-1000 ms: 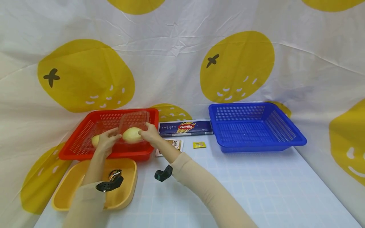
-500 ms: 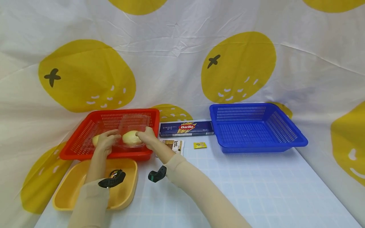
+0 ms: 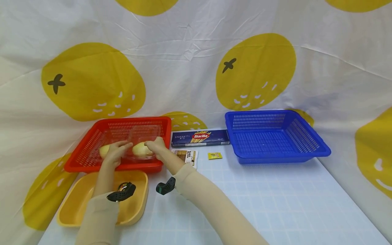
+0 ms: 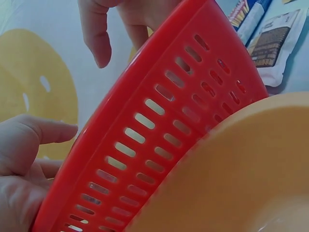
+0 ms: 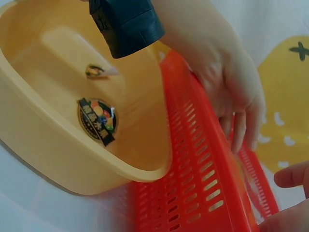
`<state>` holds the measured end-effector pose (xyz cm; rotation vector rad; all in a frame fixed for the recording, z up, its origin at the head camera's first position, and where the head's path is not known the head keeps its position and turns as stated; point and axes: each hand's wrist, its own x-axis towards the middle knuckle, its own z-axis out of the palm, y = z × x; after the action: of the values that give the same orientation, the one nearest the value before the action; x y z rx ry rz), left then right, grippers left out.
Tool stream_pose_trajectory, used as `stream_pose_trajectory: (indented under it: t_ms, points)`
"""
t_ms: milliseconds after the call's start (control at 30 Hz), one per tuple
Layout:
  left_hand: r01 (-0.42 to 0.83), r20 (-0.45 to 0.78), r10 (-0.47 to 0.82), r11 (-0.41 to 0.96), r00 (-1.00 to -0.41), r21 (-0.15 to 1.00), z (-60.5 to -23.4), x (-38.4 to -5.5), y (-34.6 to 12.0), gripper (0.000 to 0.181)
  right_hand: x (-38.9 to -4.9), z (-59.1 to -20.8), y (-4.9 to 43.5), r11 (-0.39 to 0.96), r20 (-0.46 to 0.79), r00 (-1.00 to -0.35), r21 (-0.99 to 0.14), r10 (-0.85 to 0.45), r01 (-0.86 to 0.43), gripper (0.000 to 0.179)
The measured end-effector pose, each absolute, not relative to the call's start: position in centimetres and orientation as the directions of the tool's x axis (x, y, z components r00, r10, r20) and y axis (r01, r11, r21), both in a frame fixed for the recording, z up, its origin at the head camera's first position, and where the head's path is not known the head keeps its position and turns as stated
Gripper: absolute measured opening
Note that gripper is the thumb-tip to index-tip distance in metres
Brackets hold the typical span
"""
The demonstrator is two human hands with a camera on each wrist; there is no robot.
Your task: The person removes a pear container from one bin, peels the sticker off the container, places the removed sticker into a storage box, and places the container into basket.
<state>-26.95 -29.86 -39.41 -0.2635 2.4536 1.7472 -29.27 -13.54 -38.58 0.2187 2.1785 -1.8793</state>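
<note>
A clear plastic container [image 3: 149,130] with a pale yellow, rounded thing [image 3: 141,149] in it sits in the right part of the red basket [image 3: 71,165]; I cannot tell its kind. My left hand [image 3: 115,152] is at its left side, thumb stretched out in the left wrist view. At the right side is my right hand [image 3: 157,147], its fingers pointing down behind the basket's rim in the right wrist view. The basket wall hides some fingertips. Another pale yellow thing [image 3: 104,150] lies left of my left hand, within clear plastic.
In front of the red basket stands a yellow tub [image 3: 141,200] with a round sticker inside. A blue basket [image 3: 277,159] is at the right. Between the baskets lie a spaghetti box [image 3: 200,137], a brown-and-white packet [image 3: 187,156] and a small yellow sachet [image 3: 215,156].
The clear container with the pale yellow thing has gone down into the red basket. My right hand has moved slightly left and down; my left hand has hardly moved.
</note>
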Motion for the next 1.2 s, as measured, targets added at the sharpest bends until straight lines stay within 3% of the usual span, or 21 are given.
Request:
stream_pose_trajectory:
  t_ms: [300, 600, 867, 1200]
  points:
    - [-0.203, -0.196, -0.061, 0.427, -0.979, 0.881, -39.6, -26.8, -29.4, 0.066, -29.3, -38.8, -14.0, 0.196, -0.3, -0.954, -0.937, -0.023, 0.29, 0.051]
    - [-0.19, -0.136, -0.148, 0.467, -0.98, 0.863, -39.6, -26.5, -29.0, 0.062, -29.2, -39.0, -13.8, 0.224, -0.3, -0.952, -0.933, -0.054, 0.282, 0.064]
    - [-0.136, -0.039, -0.22, 0.449, -0.975, 0.883, -39.8, -26.2, -28.9, 0.056, -28.2, -39.1, -13.7, 0.365, -0.074, -0.997, -0.928, 0.019, 0.076, 0.058]
    - [0.041, 0.196, -0.281, 0.474, -0.939, 0.879, -40.0, -25.8, -28.3, 0.051, -27.0, -38.1, -10.5, 0.088, 0.044, -0.991, -0.995, -0.13, -0.056, 0.056]
